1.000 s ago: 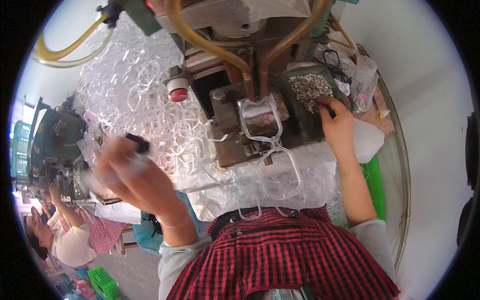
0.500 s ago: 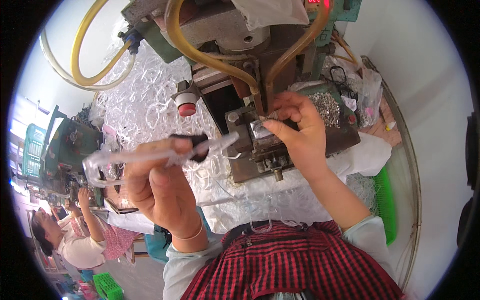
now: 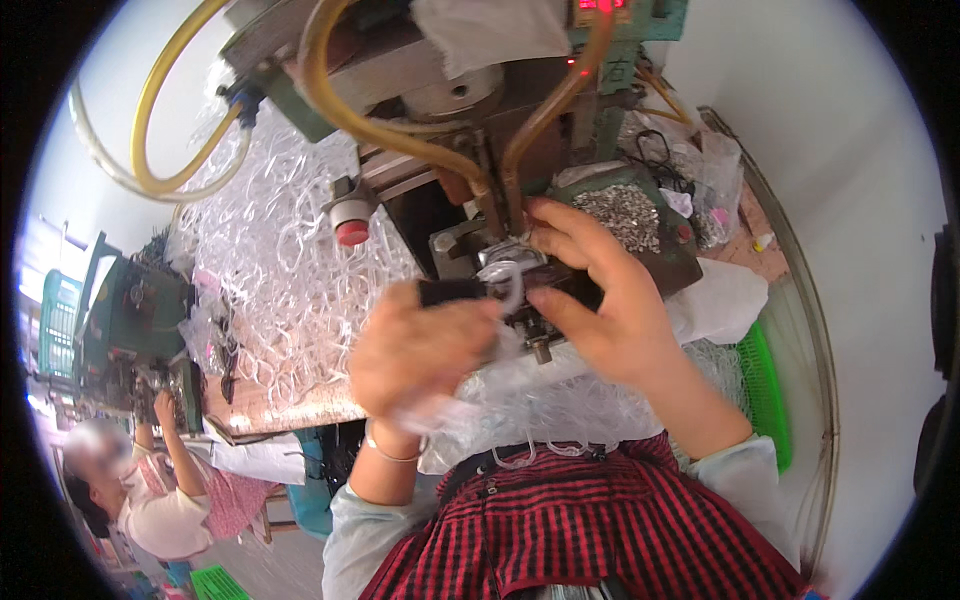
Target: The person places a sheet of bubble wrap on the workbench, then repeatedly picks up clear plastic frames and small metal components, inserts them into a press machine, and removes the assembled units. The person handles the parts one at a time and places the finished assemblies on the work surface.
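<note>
My left hand point(image 3: 425, 345), smeared by motion, is closed on a clear plastic frame piece point(image 3: 514, 290) with a curved, loop-like end, which resembles a spectacle frame. A black wrap point(image 3: 450, 291) covers one of its fingers. The curved end lies at the front of the machine's metal fixture point(image 3: 510, 258), just below two nozzle-like tips. On the fixture's right side is my right hand point(image 3: 610, 300), its thumb and fingers apart and nothing visible held. Its index fingertip is close to the tips; whether it touches them I cannot tell.
Yellow hoses point(image 3: 325, 75) hang in front of the green machine. A red push button point(image 3: 352, 232) sits left of the fixture, a tray of small metal parts point(image 3: 620, 212) right. Clear plastic pieces point(image 3: 290, 230) heap behind my left hand. A green basket point(image 3: 765, 400) stands right; a co-worker point(image 3: 160, 490) sits left.
My left hand has brought the clear frame piece right, to the fixture. My right thumb has moved away from the fingers, toward the fixture's front. The whole view has shifted slightly.
</note>
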A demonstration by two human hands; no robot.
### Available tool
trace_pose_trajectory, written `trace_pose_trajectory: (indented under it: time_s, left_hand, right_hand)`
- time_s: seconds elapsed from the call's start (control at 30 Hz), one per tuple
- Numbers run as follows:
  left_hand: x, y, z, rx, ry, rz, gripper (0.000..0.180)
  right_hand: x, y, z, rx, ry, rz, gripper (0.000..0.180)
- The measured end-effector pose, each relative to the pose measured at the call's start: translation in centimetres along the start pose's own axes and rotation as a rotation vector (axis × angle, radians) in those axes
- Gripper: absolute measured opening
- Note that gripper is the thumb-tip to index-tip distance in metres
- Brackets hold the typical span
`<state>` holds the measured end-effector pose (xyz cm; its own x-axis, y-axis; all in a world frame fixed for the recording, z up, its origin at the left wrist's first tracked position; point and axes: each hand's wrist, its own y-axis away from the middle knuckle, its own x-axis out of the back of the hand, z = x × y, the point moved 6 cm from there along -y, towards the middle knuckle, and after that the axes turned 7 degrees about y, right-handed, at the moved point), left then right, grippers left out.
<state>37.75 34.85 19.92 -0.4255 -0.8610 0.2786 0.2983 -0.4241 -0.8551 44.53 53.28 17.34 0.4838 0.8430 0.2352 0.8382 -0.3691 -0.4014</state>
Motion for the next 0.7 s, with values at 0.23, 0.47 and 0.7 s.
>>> trace_pose_trajectory:
  time_s: [0.23,0.47,0.7]
  left_hand:
    - [-5.2,0.8,-0.3,-0.118,-0.203,-0.284,0.030]
    - [-4.9,0.6,-0.5,-0.071,-0.185,-0.309,0.030]
    - [-4.1,-0.1,1.2,0.108,-0.151,-0.323,0.029]
  right_hand:
    - [11.1,-0.6,10.3,-0.131,0.395,0.548,0.025]
    - [10.4,2.2,11.7,-0.177,0.673,0.390,0.015]
    - [7.4,2.2,11.6,-0.097,1.099,0.292,0.015]
